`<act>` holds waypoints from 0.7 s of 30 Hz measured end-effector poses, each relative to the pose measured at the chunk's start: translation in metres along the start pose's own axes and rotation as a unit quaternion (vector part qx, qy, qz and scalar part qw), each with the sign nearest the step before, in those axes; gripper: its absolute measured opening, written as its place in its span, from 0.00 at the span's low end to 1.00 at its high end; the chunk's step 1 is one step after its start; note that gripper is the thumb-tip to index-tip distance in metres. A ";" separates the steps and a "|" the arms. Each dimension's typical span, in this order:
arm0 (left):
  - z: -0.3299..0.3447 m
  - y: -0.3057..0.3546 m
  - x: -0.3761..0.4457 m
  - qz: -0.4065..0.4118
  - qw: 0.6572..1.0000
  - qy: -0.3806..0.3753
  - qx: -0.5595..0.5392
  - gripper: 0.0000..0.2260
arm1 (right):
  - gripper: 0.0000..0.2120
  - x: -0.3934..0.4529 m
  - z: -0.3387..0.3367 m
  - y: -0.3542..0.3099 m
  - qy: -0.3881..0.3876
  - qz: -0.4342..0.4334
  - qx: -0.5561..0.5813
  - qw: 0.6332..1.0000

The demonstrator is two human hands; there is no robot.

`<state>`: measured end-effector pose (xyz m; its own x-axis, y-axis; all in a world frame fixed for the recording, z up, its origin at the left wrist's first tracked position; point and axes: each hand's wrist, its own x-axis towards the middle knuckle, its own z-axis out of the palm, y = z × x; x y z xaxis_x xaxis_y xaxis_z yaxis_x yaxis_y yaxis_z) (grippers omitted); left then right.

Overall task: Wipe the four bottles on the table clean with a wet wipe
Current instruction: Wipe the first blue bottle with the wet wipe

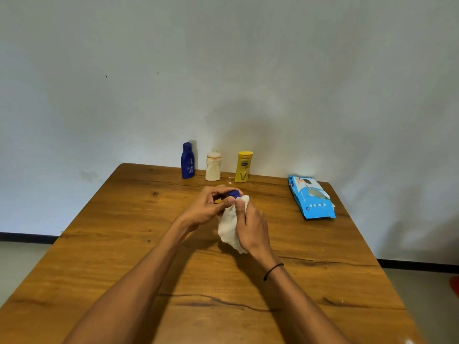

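Your left hand (207,207) grips a small blue-capped bottle (234,193) above the middle of the wooden tabletop (124,244), while your right hand (250,224) pinches the crumpled white wet wipe (229,228) against it; the bottle's body is mostly hidden, so coverage is unclear. This looks like the wiping step on one of four. Next, likely set it at the far edge beside the dark blue bottle (188,161), cream bottle (213,166) and yellow bottle (243,166), left of the blue wipes packet (311,197).
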<state>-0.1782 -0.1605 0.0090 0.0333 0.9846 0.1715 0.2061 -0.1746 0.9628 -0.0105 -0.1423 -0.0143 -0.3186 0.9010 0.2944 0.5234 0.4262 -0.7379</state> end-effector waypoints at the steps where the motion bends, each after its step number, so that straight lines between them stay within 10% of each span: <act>1: -0.005 0.001 0.000 -0.006 1.000 0.016 -0.011 0.15 | 0.23 0.000 -0.001 0.001 -0.013 -0.021 -0.022 0.999; 16: -0.015 0.003 0.002 -0.019 1.000 0.004 -0.012 0.18 | 0.27 0.008 -0.015 -0.006 -0.142 0.156 0.334 0.919; 21: -0.026 -0.002 0.001 -0.003 0.996 0.046 -0.071 0.16 | 0.29 -0.004 -0.003 0.022 -0.179 0.033 0.203 0.962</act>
<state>-0.2045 -0.1594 0.0122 -0.0580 0.9823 0.1784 0.0651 -0.1746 0.9825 0.0047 -0.1359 -0.0298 -0.5856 0.8080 0.0642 0.2232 0.2369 -0.9455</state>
